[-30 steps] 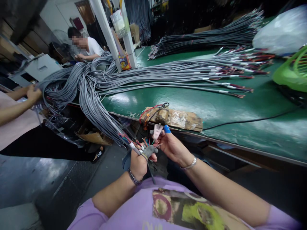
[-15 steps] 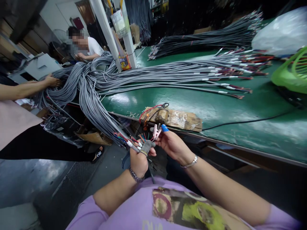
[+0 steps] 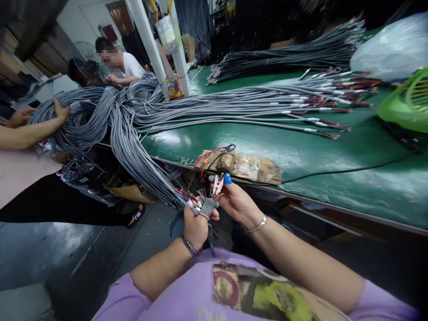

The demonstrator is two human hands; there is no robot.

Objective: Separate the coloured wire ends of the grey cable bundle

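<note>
My left hand, with a grey fabric cover on one digit, is closed around the white-banded ends of grey cables. Thin coloured wires fan out just above its fingers. Close on its right, my right hand wears a blue finger cot and pinches a small pink clip that looks like a clothes peg. The clip's lower end comes close to the grey-covered digit; whether it grips a wire cannot be made out.
A wooden block with red and black leads lies at the edge of the green table. Long grey cables, a dark cable bundle, a plastic bag and a green basket rest on it. A co-worker's hand holds coiled cable at left.
My left hand has shifted slightly right with the cable ends, closer to my right hand. The co-worker at left has moved their hand along the coil, and a second hand now shows.
</note>
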